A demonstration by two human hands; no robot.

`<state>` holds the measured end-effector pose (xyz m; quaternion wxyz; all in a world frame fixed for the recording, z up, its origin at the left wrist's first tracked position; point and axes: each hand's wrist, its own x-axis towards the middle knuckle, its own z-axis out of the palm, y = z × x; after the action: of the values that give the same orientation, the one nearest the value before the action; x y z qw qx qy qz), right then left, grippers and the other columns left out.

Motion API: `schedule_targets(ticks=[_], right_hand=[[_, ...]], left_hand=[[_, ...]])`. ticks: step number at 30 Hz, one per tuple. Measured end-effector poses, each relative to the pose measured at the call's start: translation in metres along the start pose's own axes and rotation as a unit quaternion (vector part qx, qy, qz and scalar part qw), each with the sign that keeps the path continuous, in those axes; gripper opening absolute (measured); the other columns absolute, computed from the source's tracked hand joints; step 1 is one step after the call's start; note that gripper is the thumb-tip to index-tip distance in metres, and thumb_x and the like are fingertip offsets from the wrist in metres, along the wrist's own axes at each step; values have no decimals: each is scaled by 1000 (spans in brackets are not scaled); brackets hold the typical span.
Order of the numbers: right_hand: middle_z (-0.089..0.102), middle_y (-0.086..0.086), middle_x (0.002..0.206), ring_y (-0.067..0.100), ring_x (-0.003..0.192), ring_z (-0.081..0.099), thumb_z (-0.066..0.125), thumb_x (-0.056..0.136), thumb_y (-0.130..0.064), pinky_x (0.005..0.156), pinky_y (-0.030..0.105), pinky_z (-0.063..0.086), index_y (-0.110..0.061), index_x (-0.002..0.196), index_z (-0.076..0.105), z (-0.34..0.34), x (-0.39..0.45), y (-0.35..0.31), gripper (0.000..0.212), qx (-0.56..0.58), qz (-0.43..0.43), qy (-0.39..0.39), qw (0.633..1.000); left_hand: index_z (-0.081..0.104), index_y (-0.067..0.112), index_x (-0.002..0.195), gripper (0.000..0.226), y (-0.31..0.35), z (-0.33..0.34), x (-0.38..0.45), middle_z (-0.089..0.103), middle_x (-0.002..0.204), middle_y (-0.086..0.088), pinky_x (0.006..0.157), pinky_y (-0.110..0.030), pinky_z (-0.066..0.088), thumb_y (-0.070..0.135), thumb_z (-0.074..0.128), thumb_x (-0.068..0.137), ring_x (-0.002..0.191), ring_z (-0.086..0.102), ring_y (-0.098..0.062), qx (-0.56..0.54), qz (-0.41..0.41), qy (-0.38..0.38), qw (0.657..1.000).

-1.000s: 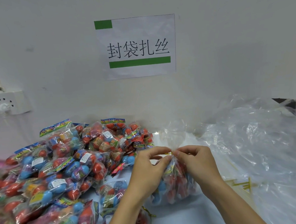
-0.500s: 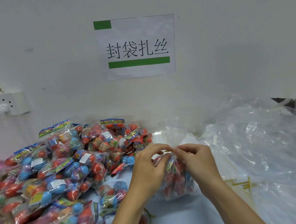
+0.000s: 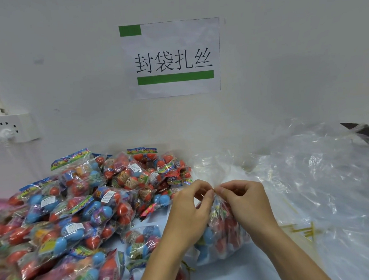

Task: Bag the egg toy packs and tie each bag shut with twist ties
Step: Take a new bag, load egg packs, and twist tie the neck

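The left hand (image 3: pixel 188 212) and the right hand (image 3: pixel 244 203) are meeting at the neck of a clear bag (image 3: pixel 223 230) that is sitting on the table (image 3: pixel 239 271) in front of the person; both hands are pinching the gathered neck between thumb and fingertips, knuckles nearly touching; a thin yellowish strand is showing at the pinch, though it is too small to tell whether it is a tie. The bag is bulging with red and blue egg toys below the hands, and its loose top is flaring up above the pinch toward the wall.

To the left, a heap of egg packs (image 3: pixel 80 211) is covering the table, reaching from the wall to the near edge; one pack (image 3: pixel 142 242) is lying just beside the left wrist. To the right, a pile of clear bags (image 3: pixel 322 186) is spreading across the table; several yellow ties (image 3: pixel 304 232) are lying at its near edge, close to the right forearm.

On the wall a paper sign (image 3: pixel 170 59) with green bars and black characters is hanging above the hands; a white socket (image 3: pixel 10 129) with a plug in it is sitting at the far left.
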<state>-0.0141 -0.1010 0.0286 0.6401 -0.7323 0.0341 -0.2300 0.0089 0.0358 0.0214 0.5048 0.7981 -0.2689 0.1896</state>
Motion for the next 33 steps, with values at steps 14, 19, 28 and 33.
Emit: schedule_targets(ticks=[14, 19, 28, 33], right_hand=[[75, -10, 72, 2, 71, 69, 77, 81, -3, 62, 10, 48, -23, 65, 78, 2, 0, 5, 26, -16, -44, 0, 999], [71, -11, 74, 7, 75, 67, 76, 80, 0, 67, 20, 48, -23, 66, 76, 5, 0, 7, 27, -82, -103, 3, 991], [70, -10, 72, 9, 72, 65, 74, 81, 1, 63, 18, 47, -21, 68, 74, 3, 1, 8, 26, -95, -121, 0, 988], [72, -8, 71, 8, 72, 67, 73, 83, 0, 64, 15, 48, -19, 70, 76, 4, 1, 7, 22, -66, -100, 1, 993]], left_hand=[[64, 32, 81, 22, 0, -3, 1, 65, 81, 16, 61, -8, 40, 12, 64, 91, 81, 59, -2, 26, -19, -16, 999], [56, 25, 92, 9, -1, -6, -1, 56, 91, 9, 76, -12, 38, 18, 54, 99, 88, 50, -6, 131, 25, -48, 990], [59, 16, 107, 14, -1, -1, -4, 53, 102, 6, 90, -28, 40, 20, 47, 103, 98, 44, -10, 176, 43, -33, 983], [51, 29, 90, 16, -4, 1, -2, 51, 91, 14, 86, -27, 40, 16, 53, 99, 91, 46, -5, 133, 34, -10, 990]])
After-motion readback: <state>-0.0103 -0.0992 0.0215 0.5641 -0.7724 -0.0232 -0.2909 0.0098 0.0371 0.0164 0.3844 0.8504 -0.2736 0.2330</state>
